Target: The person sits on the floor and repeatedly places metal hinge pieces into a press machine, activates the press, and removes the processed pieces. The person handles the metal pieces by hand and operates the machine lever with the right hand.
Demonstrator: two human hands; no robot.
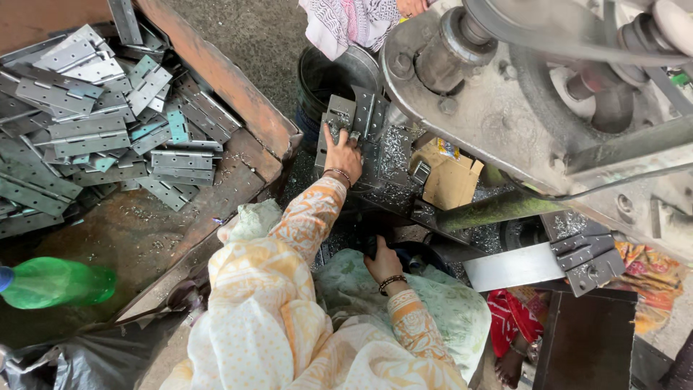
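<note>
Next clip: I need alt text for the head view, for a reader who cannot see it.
Seen from above, a person's left hand presses a grey metal hinge plate at a belt-driven machine, while the right hand reaches down into a dark gap. A rusty tray of hinges and a green bottle lie to the left.

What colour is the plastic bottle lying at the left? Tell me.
Green, the plastic bottle has a blue cap; head view.

Right hand's (382,263) fingertips hidden in dark gap beneath machine (505,108).

Left hand (342,153) reaches forward, fingers curled; right hand (383,264) low, closed.
</note>
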